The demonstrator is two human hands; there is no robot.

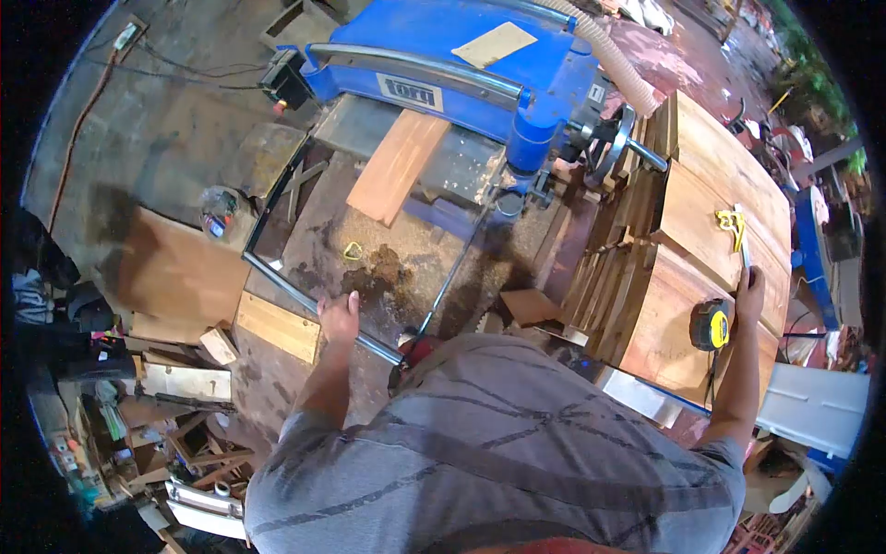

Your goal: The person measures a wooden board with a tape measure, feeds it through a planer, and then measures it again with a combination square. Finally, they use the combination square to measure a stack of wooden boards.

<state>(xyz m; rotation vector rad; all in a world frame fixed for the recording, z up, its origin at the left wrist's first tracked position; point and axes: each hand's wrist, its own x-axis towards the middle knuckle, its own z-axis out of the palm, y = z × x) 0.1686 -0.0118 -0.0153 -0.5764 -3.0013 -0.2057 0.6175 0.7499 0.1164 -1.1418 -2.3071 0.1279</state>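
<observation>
My left hand (pixel 339 319) is over the metal bar (pixel 286 284) at the front of the blue machine (pixel 369 60), its fingers apart and nothing in it. My right hand (pixel 750 294) is closed round the lower end of a metal tool with a yellow end (pixel 734 226), which lies over the stacked boards (pixel 688 217). Just left of that hand, a black-and-yellow tape measure (pixel 710 325) rests on the boards. A reddish board (pixel 399 166) sticks out of the machine toward me.
A handwheel (pixel 613 146) and a ribbed hose (pixel 614 60) are at the machine's right. Sawdust covers part of the floor. A pale plank (pixel 277 328) lies left of the bar, near a clear bag (pixel 220 210). Wood scraps are piled at the lower left.
</observation>
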